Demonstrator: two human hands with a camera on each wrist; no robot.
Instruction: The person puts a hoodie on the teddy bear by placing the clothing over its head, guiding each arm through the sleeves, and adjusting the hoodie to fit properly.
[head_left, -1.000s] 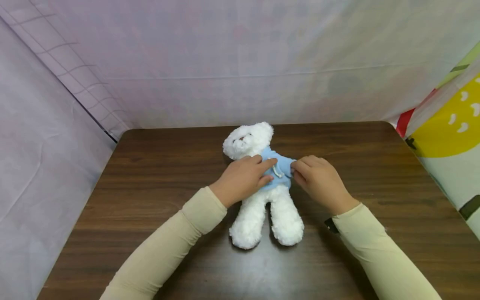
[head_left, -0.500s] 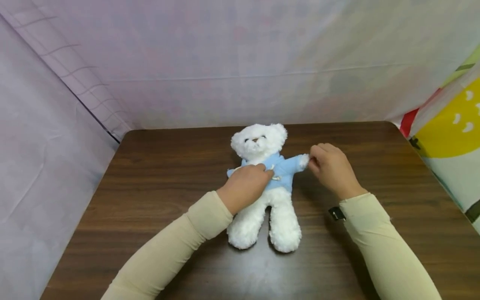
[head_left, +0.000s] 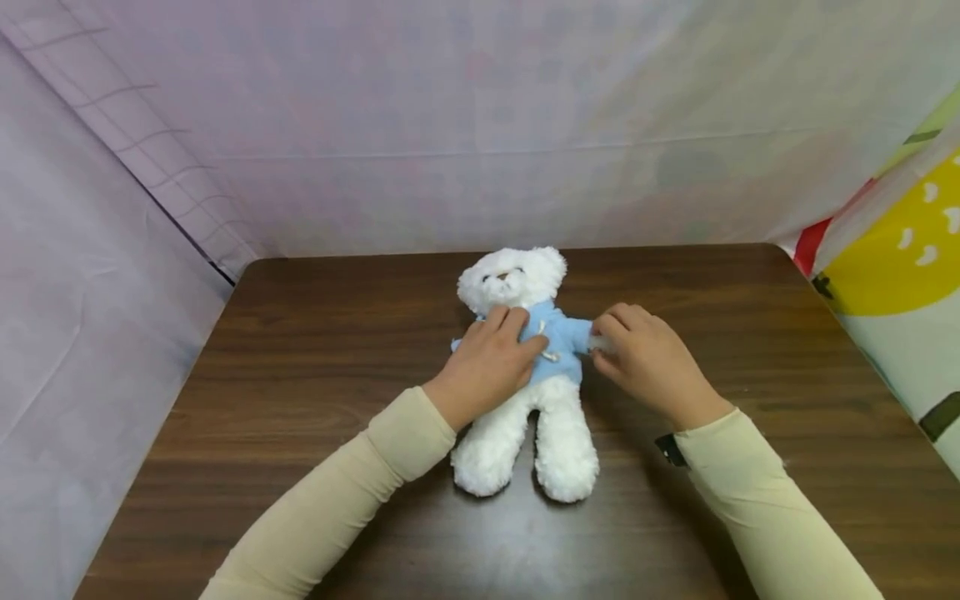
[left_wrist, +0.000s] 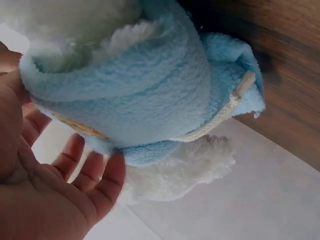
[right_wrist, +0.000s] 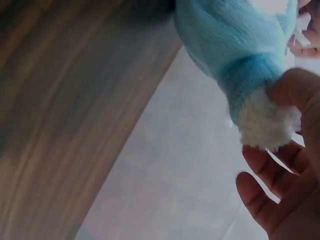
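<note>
A white teddy bear [head_left: 510, 279] in a light blue hoodie [head_left: 561, 337] lies on its back in the middle of a dark wooden table [head_left: 300, 350]. My left hand [head_left: 491, 362] lies flat on its chest, fingers straight up to the neck. In the left wrist view the palm [left_wrist: 55, 200] sits against the hoodie [left_wrist: 140, 95] and its cord [left_wrist: 220, 117]. My right hand [head_left: 637, 358] holds the bear's arm at the sleeve end. In the right wrist view the thumb sits on the white paw [right_wrist: 265, 122] that sticks out of the blue sleeve [right_wrist: 225, 35].
Pale cloth sheets [head_left: 480, 133] wall in the table at the back and left. A patterned cloth with yellow and red [head_left: 892, 258] hangs at the right. Bare wood shows on both sides of the bear and along the front edge.
The bear's arm, stretched out to the right half a second ago, has come back in with my right hand. My left hand has slid up the chest towards the neck.
</note>
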